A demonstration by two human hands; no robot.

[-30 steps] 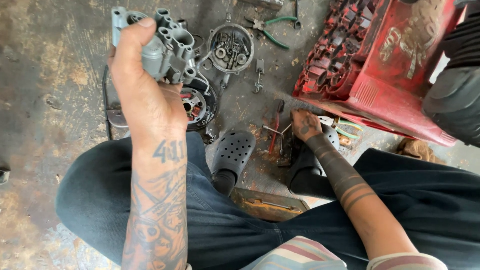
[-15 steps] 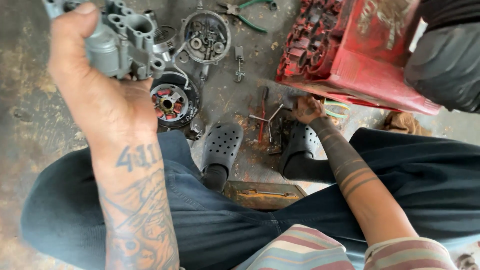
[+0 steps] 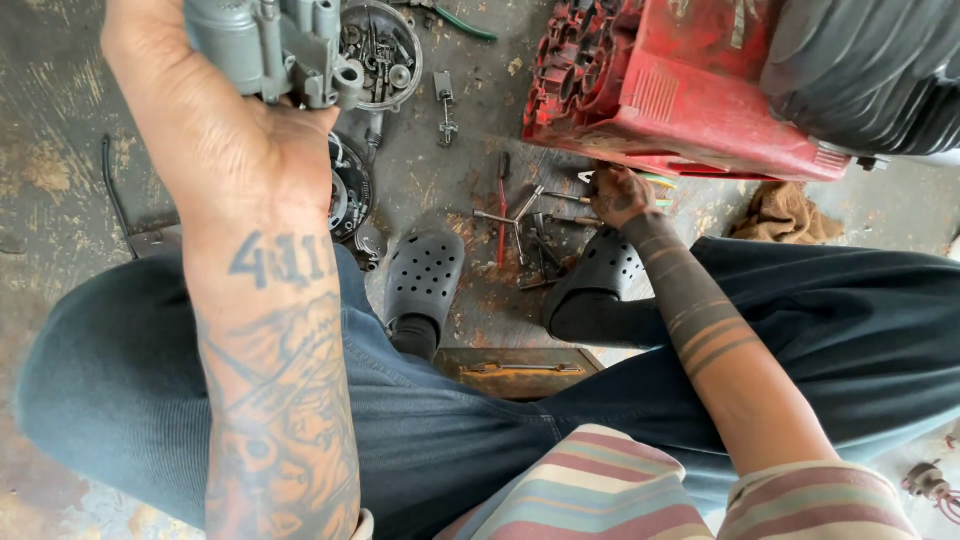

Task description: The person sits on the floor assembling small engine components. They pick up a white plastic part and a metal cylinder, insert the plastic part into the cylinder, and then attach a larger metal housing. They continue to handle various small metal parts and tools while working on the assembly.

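Carburetor [image 3: 275, 45] clamped in left hand [image 3: 215, 130] grip; right hand [image 3: 617, 195] closed among floor tools [image 3: 520, 225].

Bare floor [image 3: 60, 110] lies open at far left, crossed only by a thin black cable [image 3: 108, 185]; a second clear strip runs between the round engine cover [image 3: 380, 55] and the red machine housing [image 3: 680, 95], broken by one small bolt piece [image 3: 445, 100]; the right hand [image 3: 620, 195] reaches into a tight pocket, walled above by the housing, below by the black clogs [image 3: 425, 275], and littered with scattered hand tools [image 3: 520, 225]; the left hand [image 3: 220, 130], raised with the grey carburettor [image 3: 270, 45], blocks the view of the round disc part [image 3: 350, 190]; beyond the right leg, a brown rag [image 3: 785, 212] lies on the floor.
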